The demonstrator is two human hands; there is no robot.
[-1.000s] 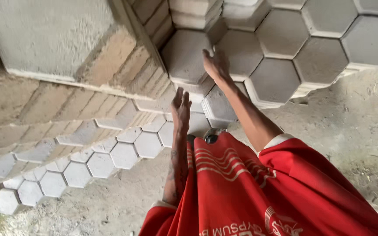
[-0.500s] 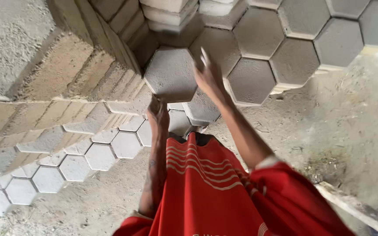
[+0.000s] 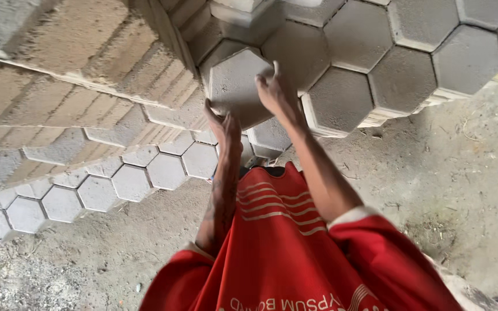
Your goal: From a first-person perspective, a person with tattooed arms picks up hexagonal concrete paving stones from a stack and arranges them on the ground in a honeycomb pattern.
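Note:
A grey hexagonal paving block (image 3: 234,80) is held tilted between both my hands, in front of stacked rows of the same blocks. My left hand (image 3: 224,125) presses against its lower left edge, fingers up. My right hand (image 3: 273,91) grips its right edge, thumb over the top face. Both forearms reach out from my red shirt (image 3: 283,253).
More hexagonal blocks (image 3: 399,75) are stacked in layers to the right and behind. A tall stack seen edge-on (image 3: 59,115) fills the left, with a low row of blocks (image 3: 128,181) below it. Sandy, gritty ground (image 3: 462,190) lies to the right and at the lower left.
My hands closed in on one block from both sides and took hold of it. It now sits tilted, raised off the row. The view shifted a little.

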